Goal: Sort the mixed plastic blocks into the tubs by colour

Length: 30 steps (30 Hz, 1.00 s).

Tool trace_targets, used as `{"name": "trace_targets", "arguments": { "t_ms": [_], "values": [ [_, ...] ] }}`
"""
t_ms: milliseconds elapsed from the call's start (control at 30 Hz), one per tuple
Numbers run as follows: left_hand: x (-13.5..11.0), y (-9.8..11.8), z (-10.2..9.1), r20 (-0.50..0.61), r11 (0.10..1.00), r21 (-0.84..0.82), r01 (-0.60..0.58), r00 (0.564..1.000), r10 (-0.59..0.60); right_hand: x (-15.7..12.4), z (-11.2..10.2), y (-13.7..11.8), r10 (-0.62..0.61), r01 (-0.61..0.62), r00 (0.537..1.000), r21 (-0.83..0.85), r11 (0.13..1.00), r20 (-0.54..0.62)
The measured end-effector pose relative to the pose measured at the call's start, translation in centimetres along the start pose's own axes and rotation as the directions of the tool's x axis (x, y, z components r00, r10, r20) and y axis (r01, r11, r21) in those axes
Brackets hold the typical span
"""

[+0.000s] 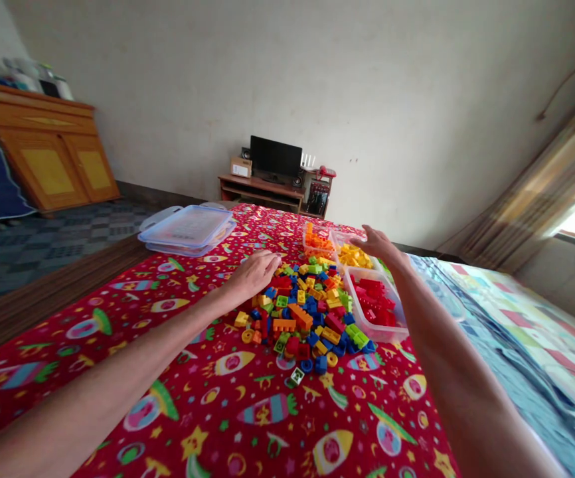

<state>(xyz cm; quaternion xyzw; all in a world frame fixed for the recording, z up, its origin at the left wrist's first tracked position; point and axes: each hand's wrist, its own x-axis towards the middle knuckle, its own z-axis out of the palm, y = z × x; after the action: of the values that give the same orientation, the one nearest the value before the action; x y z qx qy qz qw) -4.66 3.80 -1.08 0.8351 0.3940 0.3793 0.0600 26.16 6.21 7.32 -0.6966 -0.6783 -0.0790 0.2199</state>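
My left hand [256, 272] is at the left edge of a loose pile of toy building bricks [302, 312], its fingers stretched loosely toward the bricks. No brick shows in it. The pile mixes red, blue, yellow, green and orange pieces. Over the right side of a clear plastic box of yellow bricks [352, 256], my right hand [376, 243] hangs with thumb and fingers apart, holding nothing I can see. Nearer me stands a clear box of red bricks [374, 302]. Beyond the pile, another clear box holds orange bricks [319, 241].
Stacked clear lids [188, 228] lie at the far left of the red patterned cloth [168, 358]. A blue cloth [496, 352] and a checkered cover [531, 305] spread out on the right. Farther off are a desk with a monitor [276, 158] and a wooden cabinet [48, 149].
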Motion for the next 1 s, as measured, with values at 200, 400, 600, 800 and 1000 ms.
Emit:
{"name": "trace_targets", "arguments": {
  "t_ms": [200, 400, 600, 800, 1000],
  "values": [
    [-0.6, -1.0, 1.0, 0.057, 0.999, -0.023, 0.042, 0.998, -0.041, -3.0, -1.5, -3.2, -0.174, 0.185, 0.977, 0.083, 0.979, -0.126],
    [-1.3, -1.7, 1.9, 0.071, 0.995, -0.099, 0.030, 0.997, -0.023, -8.2, 0.2, -7.2, -0.355, 0.342, 0.933, 0.159, 0.926, 0.063],
    [-1.2, -1.7, 1.8, 0.117, 0.997, -0.070, -0.025, 0.993, 0.033, -10.4, 3.3, -9.0, -0.397, 0.408, 0.900, -0.030, 0.912, 0.181],
    [-0.1, -0.4, 0.9, 0.010, 0.997, -0.061, -0.050, 0.999, 0.051, -11.3, 4.1, -9.2, -0.452, 0.474, 0.865, -0.065, 0.878, 0.217],
    [-0.1, 2.5, 1.2, 0.186, 0.946, -0.132, -0.295, 0.930, 0.316, -10.4, 3.8, -8.5, -0.408, 0.416, 0.898, -0.017, 0.909, 0.164]
  ]
}}
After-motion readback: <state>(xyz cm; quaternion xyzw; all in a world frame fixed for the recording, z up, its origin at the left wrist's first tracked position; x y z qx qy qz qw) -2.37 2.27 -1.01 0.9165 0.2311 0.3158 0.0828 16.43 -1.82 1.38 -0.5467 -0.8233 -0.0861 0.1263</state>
